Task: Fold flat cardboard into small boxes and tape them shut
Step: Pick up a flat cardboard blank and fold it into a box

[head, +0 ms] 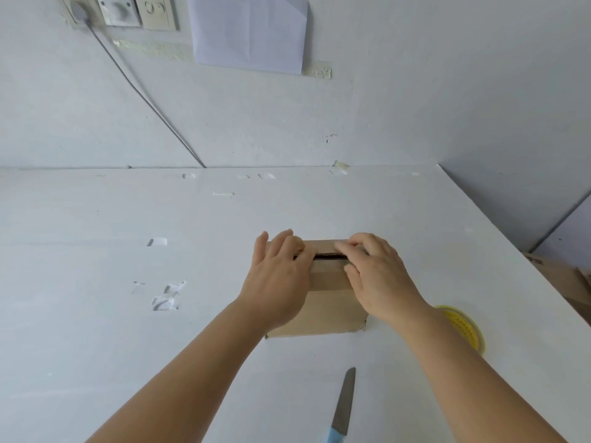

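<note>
The small brown cardboard box [323, 302] stands on the white desk [128, 314], right of centre and close in front of me. Its top flaps are folded down but do not meet: a narrow dark slit runs across the top between them. What the box holds cannot be determined through that slit. A band of clear tape crosses the near flap.

My left hand [278, 276] lies on the left end of the box top, fingers fairly straight and close together, pressing the flaps down; the fingertips reach past the far edge. My right hand [374, 276] covers the right end of the top, fingers bent at the knuckles with the tips at the slit, thumb on the near flap. Whether the right fingers pinch a flap edge or only press on it, I cannot tell.

A yellow plastic tape roll [463, 327] lies flat on the desk just right of the box, partly hidden behind my right forearm. A knife with a grey blade and light blue handle [343, 407] lies on the desk nearer to me than the box, apart from it, tip pointing away from me.

Brown cardboard pieces [563, 279] show beyond the right edge of the desk. A white paper sheet [249, 30] hangs on the wall, with wall sockets [121, 9] to its left and a grey cable [144, 97] running down from them.
</note>
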Demonstrator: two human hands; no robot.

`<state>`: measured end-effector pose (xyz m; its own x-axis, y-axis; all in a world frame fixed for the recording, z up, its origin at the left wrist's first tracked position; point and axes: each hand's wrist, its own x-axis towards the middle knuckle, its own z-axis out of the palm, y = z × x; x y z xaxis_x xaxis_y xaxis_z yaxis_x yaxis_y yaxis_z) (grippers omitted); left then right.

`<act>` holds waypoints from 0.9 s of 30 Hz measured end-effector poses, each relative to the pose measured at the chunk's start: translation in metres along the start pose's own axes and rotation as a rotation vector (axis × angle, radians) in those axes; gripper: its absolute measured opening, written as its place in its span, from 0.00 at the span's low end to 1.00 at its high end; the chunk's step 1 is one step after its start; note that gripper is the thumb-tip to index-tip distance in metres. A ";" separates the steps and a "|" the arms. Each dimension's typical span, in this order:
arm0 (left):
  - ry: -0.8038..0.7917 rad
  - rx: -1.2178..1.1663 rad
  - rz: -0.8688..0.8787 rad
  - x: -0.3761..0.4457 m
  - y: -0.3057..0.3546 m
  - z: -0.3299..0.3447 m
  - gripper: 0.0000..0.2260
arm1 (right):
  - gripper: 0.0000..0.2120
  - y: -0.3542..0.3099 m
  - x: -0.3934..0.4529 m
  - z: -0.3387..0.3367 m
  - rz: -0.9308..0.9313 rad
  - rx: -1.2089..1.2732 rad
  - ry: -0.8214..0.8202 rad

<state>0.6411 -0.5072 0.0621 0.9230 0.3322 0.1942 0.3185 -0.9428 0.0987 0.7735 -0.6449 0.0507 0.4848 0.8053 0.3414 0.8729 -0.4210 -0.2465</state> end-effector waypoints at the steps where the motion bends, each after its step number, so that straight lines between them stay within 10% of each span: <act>1: -0.046 -0.008 0.016 0.001 0.002 0.001 0.25 | 0.18 0.001 -0.003 0.002 -0.014 0.023 -0.006; 15: -0.233 0.055 0.141 0.009 0.040 0.024 0.27 | 0.43 0.006 -0.035 -0.004 0.178 -0.165 -0.347; 19: -0.248 0.108 0.120 0.011 0.045 0.025 0.28 | 0.30 0.009 -0.031 -0.005 0.196 -0.110 -0.371; 27: -0.198 0.074 0.110 0.010 0.043 0.031 0.29 | 0.25 0.029 -0.067 0.005 0.436 0.338 -0.024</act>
<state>0.6703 -0.5451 0.0380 0.9750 0.2221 0.0042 0.2220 -0.9749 0.0144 0.7664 -0.7088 0.0165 0.7928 0.5970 0.1227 0.5231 -0.5633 -0.6396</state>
